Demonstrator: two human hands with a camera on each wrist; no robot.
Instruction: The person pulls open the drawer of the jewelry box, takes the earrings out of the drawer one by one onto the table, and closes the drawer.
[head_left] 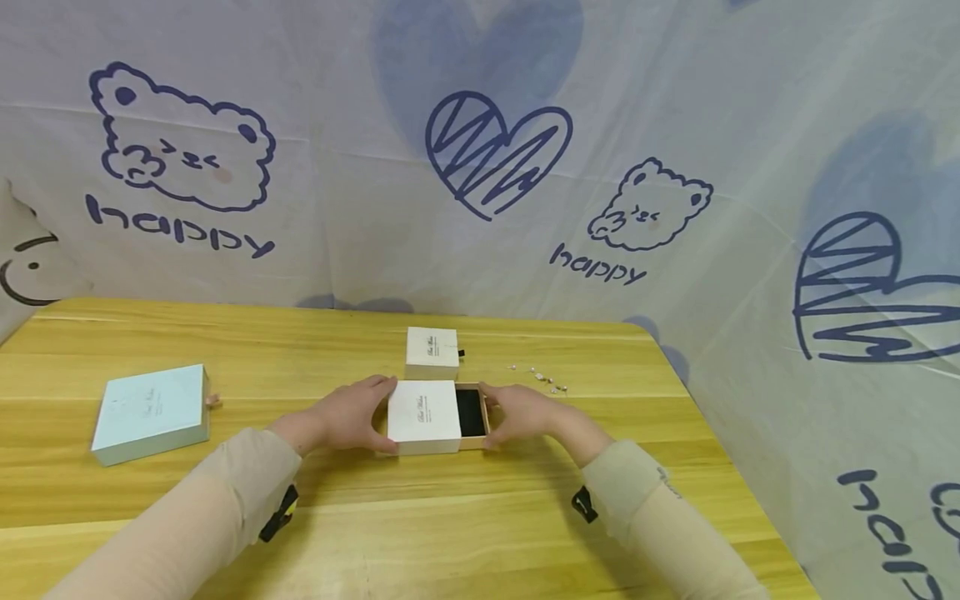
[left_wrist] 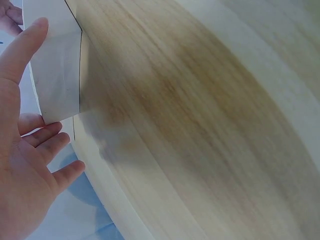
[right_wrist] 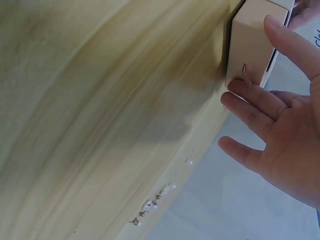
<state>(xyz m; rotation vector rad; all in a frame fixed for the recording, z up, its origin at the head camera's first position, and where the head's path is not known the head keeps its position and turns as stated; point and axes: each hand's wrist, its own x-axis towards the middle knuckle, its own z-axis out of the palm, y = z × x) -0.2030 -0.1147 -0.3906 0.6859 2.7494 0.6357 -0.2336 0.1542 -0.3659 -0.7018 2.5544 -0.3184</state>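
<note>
A white gift box with small print has an outer sleeve (head_left: 423,410) and a drawer (head_left: 471,414) slid partly out to the right, showing a black lining. My left hand (head_left: 351,414) grips the sleeve at its left end, thumb at the near side and fingers at the far side. At the other end, my right hand (head_left: 523,412) holds the drawer between thumb and fingers. A small ribbon tab (right_wrist: 247,76) hangs from the drawer's pinkish end face, close to the fingertips. Right behind this box stands a smaller white box (head_left: 432,352) with a dark tab.
Several small pearly earrings (head_left: 542,377) lie on the wooden table (head_left: 360,533) behind my right hand. To the far left sits a pale blue box (head_left: 153,410) with a pinkish tab. A printed cloth (head_left: 345,167) hangs along the table's back and right sides.
</note>
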